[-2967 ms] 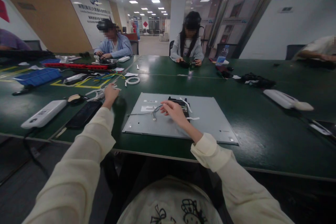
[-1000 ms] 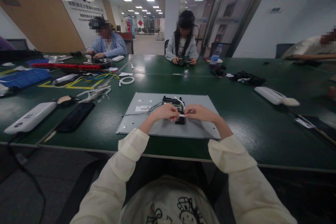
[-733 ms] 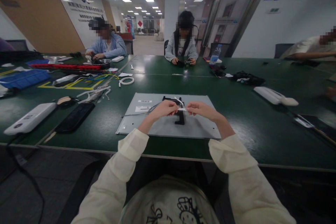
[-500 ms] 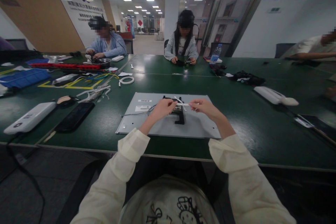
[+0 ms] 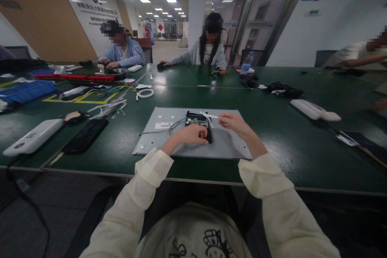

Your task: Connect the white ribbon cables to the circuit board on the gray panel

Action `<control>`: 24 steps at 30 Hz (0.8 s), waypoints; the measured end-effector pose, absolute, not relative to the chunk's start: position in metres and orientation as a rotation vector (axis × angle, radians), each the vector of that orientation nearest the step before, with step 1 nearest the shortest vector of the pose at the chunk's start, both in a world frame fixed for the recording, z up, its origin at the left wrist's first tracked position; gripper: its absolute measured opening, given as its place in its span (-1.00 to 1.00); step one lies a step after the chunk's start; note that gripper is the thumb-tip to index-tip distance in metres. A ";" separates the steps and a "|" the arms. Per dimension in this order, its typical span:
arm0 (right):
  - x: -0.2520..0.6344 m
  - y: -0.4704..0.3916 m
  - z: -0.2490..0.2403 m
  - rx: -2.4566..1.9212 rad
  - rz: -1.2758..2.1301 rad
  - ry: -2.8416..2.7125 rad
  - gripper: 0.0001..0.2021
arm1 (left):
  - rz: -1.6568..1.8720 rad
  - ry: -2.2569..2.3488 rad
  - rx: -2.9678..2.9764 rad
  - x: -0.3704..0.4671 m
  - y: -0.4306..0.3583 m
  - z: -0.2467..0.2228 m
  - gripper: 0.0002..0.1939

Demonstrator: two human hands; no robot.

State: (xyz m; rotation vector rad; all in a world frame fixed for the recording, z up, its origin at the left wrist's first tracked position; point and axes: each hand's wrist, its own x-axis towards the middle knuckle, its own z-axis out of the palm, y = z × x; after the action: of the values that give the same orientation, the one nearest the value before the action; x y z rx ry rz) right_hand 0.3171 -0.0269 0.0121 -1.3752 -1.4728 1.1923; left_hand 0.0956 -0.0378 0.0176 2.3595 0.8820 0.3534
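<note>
A flat grey panel (image 5: 229,142) lies on the green table in front of me. On its middle sits a black frame (image 5: 211,134) around a green circuit board (image 5: 196,121), with thin grey cables (image 5: 160,131) running left. My right hand (image 5: 231,124) pinches the end of a white flat strip (image 5: 211,116) above the panel's right half. The strip's other part curves over the board. My left hand (image 5: 195,134) rests at the near part of the black frame, fingers curled; what they hold, if anything, is hidden.
On the left of the table (image 5: 169,98) lie a phone (image 5: 86,136), a white device (image 5: 34,137), loose cables (image 5: 110,107) and a blue tray (image 5: 28,90). A white device (image 5: 313,109) lies right. People sit across, near a bottle (image 5: 247,63).
My left hand has let go of the white strip and moved down to the black frame's near part. The person opposite has stretched an arm out to the left with a black object.
</note>
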 end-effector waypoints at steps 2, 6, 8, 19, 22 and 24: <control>0.316 -0.029 0.015 -1.392 1.203 -1.488 -0.68 | 0.360 0.875 2.339 0.095 -0.038 0.019 -0.79; 0.313 -0.032 0.020 -1.358 1.310 -1.531 -0.70 | 0.540 0.985 2.289 0.090 -0.035 0.024 -0.59; 0.312 -0.033 0.022 -1.333 1.361 -1.593 -0.70 | 0.732 1.187 2.189 0.089 -0.032 0.026 -0.48; 0.305 -0.044 0.025 -1.368 1.411 -1.820 -0.70 | 0.620 0.939 2.221 0.096 -0.042 0.025 -0.59; 0.302 -0.046 0.023 -1.434 1.279 -1.882 -0.72 | 0.582 1.051 2.216 0.099 -0.038 0.018 -0.62; 0.301 -0.047 0.021 -1.482 1.183 -1.935 -0.72 | 0.569 1.105 2.236 0.101 -0.037 0.015 -0.66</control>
State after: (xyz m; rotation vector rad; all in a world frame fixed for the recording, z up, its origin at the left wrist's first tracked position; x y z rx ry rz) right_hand 0.3006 -0.0469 0.0214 -1.4818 -1.9350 1.1835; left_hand 0.1012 -0.0366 0.0148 2.2361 1.1047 0.5686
